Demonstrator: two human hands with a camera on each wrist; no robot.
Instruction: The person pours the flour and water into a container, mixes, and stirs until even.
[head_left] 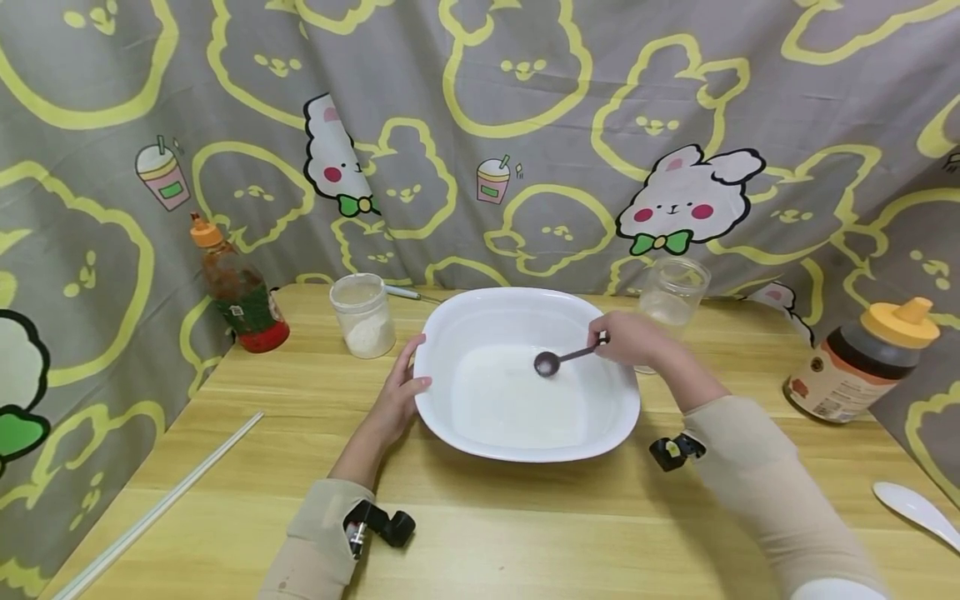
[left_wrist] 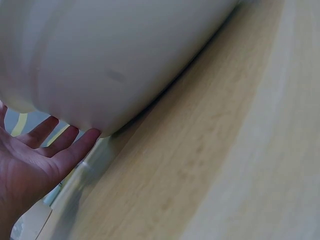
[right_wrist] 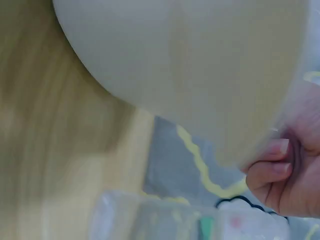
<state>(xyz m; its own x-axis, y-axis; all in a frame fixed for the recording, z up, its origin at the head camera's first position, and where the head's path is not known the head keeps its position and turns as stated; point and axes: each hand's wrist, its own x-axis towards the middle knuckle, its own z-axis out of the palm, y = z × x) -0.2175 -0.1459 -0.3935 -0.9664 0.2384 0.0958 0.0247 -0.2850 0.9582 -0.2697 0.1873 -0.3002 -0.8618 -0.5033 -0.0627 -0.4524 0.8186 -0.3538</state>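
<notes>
I see a wide white bowl (head_left: 525,375) sitting in the middle of the wooden table (head_left: 480,533), with a thin layer of white liquid in its bottom. My left hand (head_left: 393,400) rests against the bowl's left rim, fingers straight and spread along the outer wall, thumb on the rim; the left wrist view shows those fingers (left_wrist: 65,142) lying flat under the curve of the bowl rather than curling round it. My right hand (head_left: 633,340) is over the bowl's right rim and its grip is pinched on the handle of a small dark spoon (head_left: 558,360), whose round head hangs over the liquid near the bowl's middle. The right wrist view shows the curled fingertips (right_wrist: 272,165) beside the bowl's outer wall, blurred. Behind the bowl to the left stands a small plastic jar (head_left: 363,315) partly filled with white powder; a clear glass jar (head_left: 671,296) stands just behind my right hand. A red sauce bottle (head_left: 240,292) is at the table's far left corner, a brown bottle with a yellow cap (head_left: 862,362) lies tilted at the right, and a white spoon (head_left: 915,510) lies near the right edge.
</notes>
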